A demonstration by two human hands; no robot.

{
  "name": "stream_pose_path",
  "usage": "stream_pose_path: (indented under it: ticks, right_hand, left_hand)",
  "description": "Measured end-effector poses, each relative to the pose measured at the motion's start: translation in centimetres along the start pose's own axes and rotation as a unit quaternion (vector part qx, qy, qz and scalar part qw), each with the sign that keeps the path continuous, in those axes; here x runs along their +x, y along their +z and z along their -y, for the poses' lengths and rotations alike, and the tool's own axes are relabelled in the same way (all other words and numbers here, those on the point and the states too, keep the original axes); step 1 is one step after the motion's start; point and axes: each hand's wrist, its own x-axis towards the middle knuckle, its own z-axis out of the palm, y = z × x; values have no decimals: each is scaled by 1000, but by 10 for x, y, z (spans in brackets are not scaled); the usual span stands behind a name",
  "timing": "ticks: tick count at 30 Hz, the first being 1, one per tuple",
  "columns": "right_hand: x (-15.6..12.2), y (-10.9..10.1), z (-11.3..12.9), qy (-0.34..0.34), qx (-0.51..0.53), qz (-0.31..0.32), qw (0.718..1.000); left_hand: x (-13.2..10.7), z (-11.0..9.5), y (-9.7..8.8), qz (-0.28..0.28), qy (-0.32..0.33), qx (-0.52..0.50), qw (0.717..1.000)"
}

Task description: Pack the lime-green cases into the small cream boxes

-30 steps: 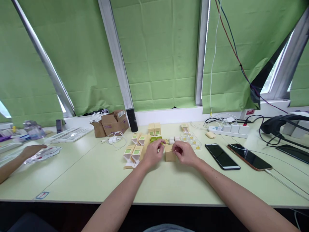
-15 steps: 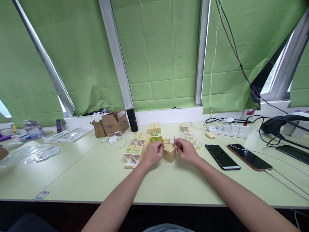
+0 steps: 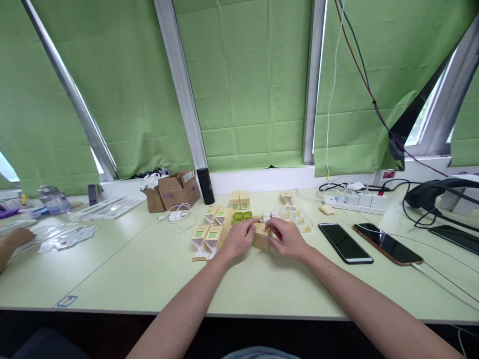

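Observation:
A small tan cardboard box [image 3: 261,241] sits on the table between my hands. My left hand [image 3: 239,237] is closed at its left side, fingers bent against the top edge. From the right, my right hand [image 3: 285,236] grips the box's upper right corner between thumb and fingers. Left of my left hand stand several opened tan boxes [image 3: 212,236] with green-and-white windows. Behind the hands are small green containers [image 3: 242,216] and two upright window boxes [image 3: 240,199]. Clear plastic cups with yellow bits [image 3: 304,222] lie beyond my right hand.
Two phones [image 3: 345,243] lie to the right, near a power strip [image 3: 354,202] with cables. At the back left are a brown carton [image 3: 179,188] and a black cylinder [image 3: 205,185]. Another person's hand [image 3: 15,243] reaches in at the far left, beside plastic packets [image 3: 67,237].
My right hand has shifted slightly left, over the box's upper right corner. My left hand has moved little. The other person's hand has come further into view at the left.

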Motion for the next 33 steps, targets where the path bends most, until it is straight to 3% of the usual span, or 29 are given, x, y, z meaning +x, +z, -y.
stream_pose_path:
  ticks: [15, 22, 27, 33]
  right_hand:
    - [2, -3, -6, 56, -15, -18, 998]
    - [6, 2, -11, 115, -62, -22, 991]
    - [8, 4, -12, 168, -100, -7, 981]
    - [8, 2, -9, 198, -131, 21, 971]
  left_hand:
    - [2, -1, -2, -54, -3, 12, 998]
    - [1, 2, -1, -58, 27, -11, 998]
    - [-1, 1, 0, -49, 53, -27, 997]
    - [-2, -2, 0, -94, 64, 0, 994]
